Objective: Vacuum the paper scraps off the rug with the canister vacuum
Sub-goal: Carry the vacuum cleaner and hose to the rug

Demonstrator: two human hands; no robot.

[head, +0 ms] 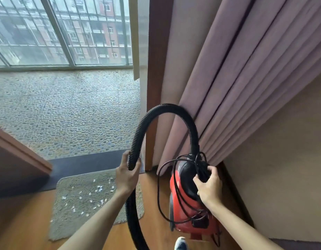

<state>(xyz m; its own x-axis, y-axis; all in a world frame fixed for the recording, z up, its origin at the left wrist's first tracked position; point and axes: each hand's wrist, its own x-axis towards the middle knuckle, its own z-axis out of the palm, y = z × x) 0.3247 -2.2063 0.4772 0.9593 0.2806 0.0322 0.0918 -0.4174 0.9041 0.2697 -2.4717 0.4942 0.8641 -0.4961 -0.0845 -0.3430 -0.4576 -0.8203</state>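
A red and black canister vacuum point(190, 219) hangs in the air at the lower right. My right hand point(208, 184) is closed on its black top handle, where a black power cord point(160, 192) is looped and dangles. Its ribbed black hose point(167, 108) arches up and over to the left. My left hand point(128, 173) grips the hose lower down. Below the left arm, a grey rug point(73, 208) lies on the wooden floor, strewn with several white paper scraps point(99, 188).
A mauve curtain point(237, 78) hangs right behind the vacuum and touches the hose. A brown door frame point(153, 87) opens onto a pebble-tiled balcony point(66, 114) with barred windows. A dark sill point(80, 164) borders the rug. My shoe point(181, 243) shows at the bottom.
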